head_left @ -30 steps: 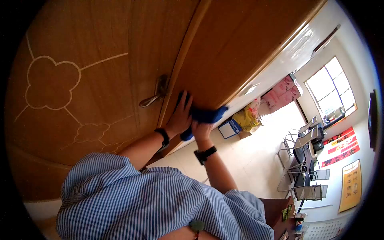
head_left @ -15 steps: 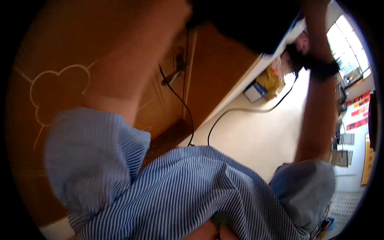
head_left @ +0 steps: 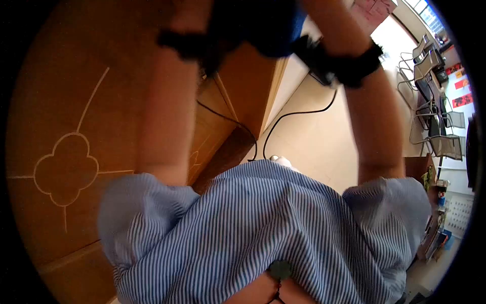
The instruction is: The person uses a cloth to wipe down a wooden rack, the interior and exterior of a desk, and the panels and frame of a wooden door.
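Both my arms reach up to the top edge, in rolled striped sleeves. Above its black wrist strap, my left hand (head_left: 195, 14) is cut off by the frame, its fingers out of sight. My right hand (head_left: 331, 23), beyond another black strap, also runs out of view. Between the hands hangs a soft-looking, dark blue thing (head_left: 271, 30), blurred and cut off, its kind unclear. Whether either hand grips it is hidden. A black cable (head_left: 304, 112) runs from the right wrist towards my body, and a second cable (head_left: 228, 118) from the left.
On the left stands a wooden panel (head_left: 116, 131) with a pale clover-shaped line pattern. Pale floor (head_left: 314, 142) spreads ahead of my shirt, with a white shoe tip (head_left: 281, 160). Pink paper (head_left: 374, 12) shows at top right. Chairs (head_left: 445, 146) line the far right.
My view has turned, and both forearms now point more steeply upward, closer together. The dark blue thing has shifted left in view. A yellow and blue package by the right hand is no longer visible.
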Motion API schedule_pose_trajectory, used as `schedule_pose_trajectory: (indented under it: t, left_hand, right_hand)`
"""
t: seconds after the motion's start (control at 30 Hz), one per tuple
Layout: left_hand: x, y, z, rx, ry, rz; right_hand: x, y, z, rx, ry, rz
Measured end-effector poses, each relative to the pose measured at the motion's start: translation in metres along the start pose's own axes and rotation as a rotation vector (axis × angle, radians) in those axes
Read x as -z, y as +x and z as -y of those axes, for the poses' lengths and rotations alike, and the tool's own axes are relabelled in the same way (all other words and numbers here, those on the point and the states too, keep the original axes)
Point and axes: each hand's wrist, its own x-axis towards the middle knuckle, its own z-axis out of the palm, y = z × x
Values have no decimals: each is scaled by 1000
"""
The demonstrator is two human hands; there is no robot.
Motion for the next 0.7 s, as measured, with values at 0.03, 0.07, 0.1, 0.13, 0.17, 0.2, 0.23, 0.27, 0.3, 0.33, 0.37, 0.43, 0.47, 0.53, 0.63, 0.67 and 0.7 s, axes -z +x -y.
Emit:
schedule_pose_trajectory:
  t: [0.03, 0.07, 0.1, 0.13, 0.17, 0.2, 0.23, 0.27, 0.3, 0.33, 0.37, 0.43, 0.47, 0.53, 0.63, 0.67, 0.7]
  left_hand:
    - [0, -24, -2, 30, -13, 18]
    - [2, -57, 2, 92, -25, 48]
    - [4, -88, 2, 146, -34, 78]
    - [7, -121, 1, 207, -37, 115]
    - [10, -156, 0, 273, -38, 155]
    - [16, -197, -1, 349, -28, 207]
    - [24, -236, -4, 427, -3, 275]
    - [33, -272, -4, 440, 78, 358]
    - [48, -324, 8, 683, 136, 545]
    - [63, -340, 2, 626, 165, 631]
    - [77, -368, 1, 669, 182, 726]
    - [76, -370, 12, 661, 182, 800]
    - [74, -356, 6, 626, 175, 779]
    - [69, -326, -9, 694, 165, 726]
    - [52, -275, -3, 232, 140, 501]
    - [50, -243, -4, 240, 107, 477]
    - [50, -211, -5, 163, 105, 391]
  right_hand:
    - [6, -19, 1, -31, 37, -5]
    - [12, -48, -1, -75, 57, 38]
    - [32, -82, -2, -89, -7, 175]
    - [52, -115, -2, -93, -73, 313]
    - [63, -162, -11, -114, -82, 418]
    - [73, -184, -8, -162, -50, 418]
    - [86, -210, -4, -203, -28, 445]
    - [100, -235, -1, -245, -6, 470]
    - [112, -275, -6, -278, 0, 529]
    - [129, -313, -18, -238, -44, 728]
    - [148, -342, -23, -195, -88, 923]
    - [156, -350, -16, -459, -18, 913]
    - [161, -369, -24, -114, -153, 914]
    - [147, -333, -13, -254, -147, 799]
    - [113, -258, -9, -288, -69, 585]
    - [107, -227, -6, -289, 1, 557]
    - [101, -210, -6, -289, 67, 532]
